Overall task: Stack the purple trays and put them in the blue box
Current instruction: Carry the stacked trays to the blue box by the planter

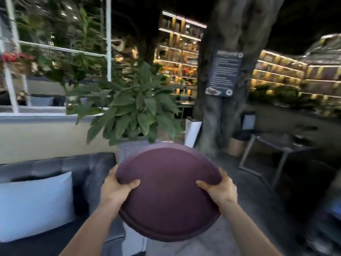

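Observation:
A stack of round purple trays [168, 193] hangs in the air at the centre bottom of the head view, level and facing up. Layered rims show along its lower left edge. My left hand [118, 187] grips the left rim with the thumb on top. On the opposite rim my right hand [220, 190] grips the same way. Both forearms reach in from the bottom. No blue box is in view.
A grey sofa [55, 167] with a white cushion [35, 206] lies to the left. A large potted plant [136, 108] stands straight ahead behind the trays. A tree trunk [221, 80] and a dark metal table [276, 145] are on the right.

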A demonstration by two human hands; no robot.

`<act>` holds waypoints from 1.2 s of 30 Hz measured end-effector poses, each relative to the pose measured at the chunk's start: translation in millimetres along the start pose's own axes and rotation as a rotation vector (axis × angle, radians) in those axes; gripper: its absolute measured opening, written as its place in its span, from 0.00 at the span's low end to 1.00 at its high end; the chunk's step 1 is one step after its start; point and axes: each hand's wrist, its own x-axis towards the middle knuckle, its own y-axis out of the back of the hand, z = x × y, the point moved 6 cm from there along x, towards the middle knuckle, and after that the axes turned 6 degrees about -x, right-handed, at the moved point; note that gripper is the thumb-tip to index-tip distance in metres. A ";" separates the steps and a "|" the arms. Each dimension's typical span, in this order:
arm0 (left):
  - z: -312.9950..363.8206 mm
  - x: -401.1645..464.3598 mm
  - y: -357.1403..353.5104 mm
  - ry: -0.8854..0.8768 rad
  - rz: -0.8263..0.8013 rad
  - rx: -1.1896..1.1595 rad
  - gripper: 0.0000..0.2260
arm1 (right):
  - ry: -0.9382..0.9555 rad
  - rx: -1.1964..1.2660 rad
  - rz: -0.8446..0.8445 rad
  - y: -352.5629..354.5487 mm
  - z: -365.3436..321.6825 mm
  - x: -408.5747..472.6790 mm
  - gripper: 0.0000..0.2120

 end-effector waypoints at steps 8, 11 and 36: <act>24.9 -48.0 -226.2 -0.040 -0.325 -0.047 0.44 | -0.224 -0.039 0.266 164.3 140.7 17.8 0.52; 40.1 -87.6 -310.3 -0.060 -0.457 -0.073 0.42 | -0.290 -0.011 0.362 227.9 191.1 16.6 0.52; 16.4 -336.7 -735.8 -0.105 -1.116 -0.008 0.46 | -0.795 -0.003 0.864 488.5 476.6 -41.0 0.46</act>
